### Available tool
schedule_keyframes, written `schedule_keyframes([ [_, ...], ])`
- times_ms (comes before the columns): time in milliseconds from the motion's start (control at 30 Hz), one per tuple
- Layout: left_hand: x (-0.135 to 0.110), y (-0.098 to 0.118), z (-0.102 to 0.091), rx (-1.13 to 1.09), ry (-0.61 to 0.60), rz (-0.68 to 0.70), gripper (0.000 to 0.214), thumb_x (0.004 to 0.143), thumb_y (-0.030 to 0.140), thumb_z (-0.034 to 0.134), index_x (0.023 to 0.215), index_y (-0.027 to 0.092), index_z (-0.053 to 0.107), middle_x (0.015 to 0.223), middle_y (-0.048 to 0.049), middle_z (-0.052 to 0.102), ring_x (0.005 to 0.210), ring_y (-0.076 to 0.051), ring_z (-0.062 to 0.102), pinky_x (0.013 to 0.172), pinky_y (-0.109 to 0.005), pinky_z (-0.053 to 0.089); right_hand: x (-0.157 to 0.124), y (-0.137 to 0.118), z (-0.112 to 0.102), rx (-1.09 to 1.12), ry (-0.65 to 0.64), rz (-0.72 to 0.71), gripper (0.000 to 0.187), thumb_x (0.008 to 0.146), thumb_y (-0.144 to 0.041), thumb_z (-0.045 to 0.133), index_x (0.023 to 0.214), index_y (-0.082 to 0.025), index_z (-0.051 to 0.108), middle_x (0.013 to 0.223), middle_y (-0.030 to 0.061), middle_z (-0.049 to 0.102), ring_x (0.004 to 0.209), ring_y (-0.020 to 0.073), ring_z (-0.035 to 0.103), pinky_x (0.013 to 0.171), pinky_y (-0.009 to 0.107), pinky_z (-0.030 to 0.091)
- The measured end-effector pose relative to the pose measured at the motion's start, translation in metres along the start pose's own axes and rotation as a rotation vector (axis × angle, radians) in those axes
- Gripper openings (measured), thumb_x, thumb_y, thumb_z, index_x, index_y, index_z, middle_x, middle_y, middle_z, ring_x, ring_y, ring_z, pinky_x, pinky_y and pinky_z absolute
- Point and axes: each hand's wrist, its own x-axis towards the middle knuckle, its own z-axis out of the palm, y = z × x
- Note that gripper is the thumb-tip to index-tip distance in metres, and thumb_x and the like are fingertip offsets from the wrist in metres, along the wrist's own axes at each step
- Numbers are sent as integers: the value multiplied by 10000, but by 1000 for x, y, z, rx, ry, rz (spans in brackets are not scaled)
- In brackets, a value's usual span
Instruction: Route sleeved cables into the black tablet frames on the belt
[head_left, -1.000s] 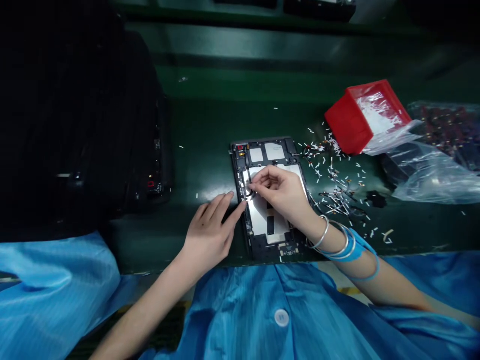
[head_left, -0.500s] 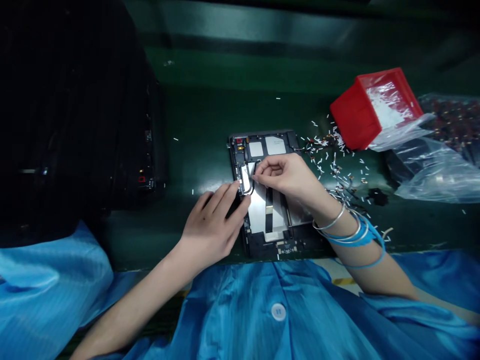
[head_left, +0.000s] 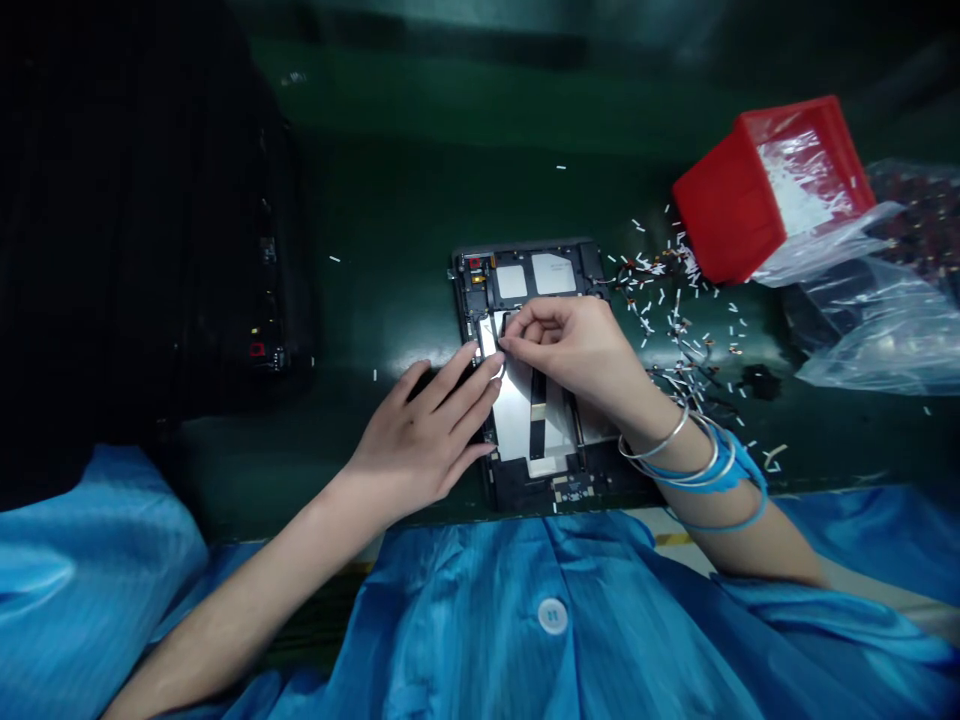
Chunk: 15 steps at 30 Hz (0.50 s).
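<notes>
An opened tablet (head_left: 517, 400) lies on the green bench in front of me, its silver plate, white labels and black flat ribbon cable (head_left: 538, 415) exposed. My right hand (head_left: 574, 345) is closed in a pinch over the upper left part of the silver plate, on a thin black cable (head_left: 504, 322). The cable's lower end is mostly covered by my fingers. My left hand (head_left: 424, 430) lies with fingers spread over the tablet's left edge. Its fingertips touch down near the white strip (head_left: 487, 337) and over the cable's bend, with the thumb lower on the edge.
A red bin (head_left: 739, 205) holding white pieces in clear plastic stands at the right. Small white-tipped parts (head_left: 675, 335) are scattered before it. Plastic bags (head_left: 892, 320) lie farther right. Dark stacked units (head_left: 172, 250) fill the left, beside a blue sleeve (head_left: 97, 560).
My left fingers have spread and moved onto the cable's bend, while the thumb has dropped lower along the tablet's edge. My right hand keeps its pinch. The view has shifted slightly.
</notes>
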Motion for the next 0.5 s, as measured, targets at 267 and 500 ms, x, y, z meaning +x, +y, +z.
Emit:
schedule_keyframes([
  [267,2,-6,-1,-9,-51,58,395,922,146,442,1302,81,527,1431,-110,464,1346,-278,400,1069,-450,356,1,0,1,-13,16,-10,35,707,-171,629,716,-143,649,535,-33,542,512,81,472,523,238,334],
  [500,5,-5,-3,-16,-37,62,360,951,184,402,1252,85,573,1381,-118,523,1304,-287,452,1056,-467,373,4,-4,0,-57,22,-14,59,708,-185,615,698,-145,657,518,-25,550,515,94,490,526,243,333],
])
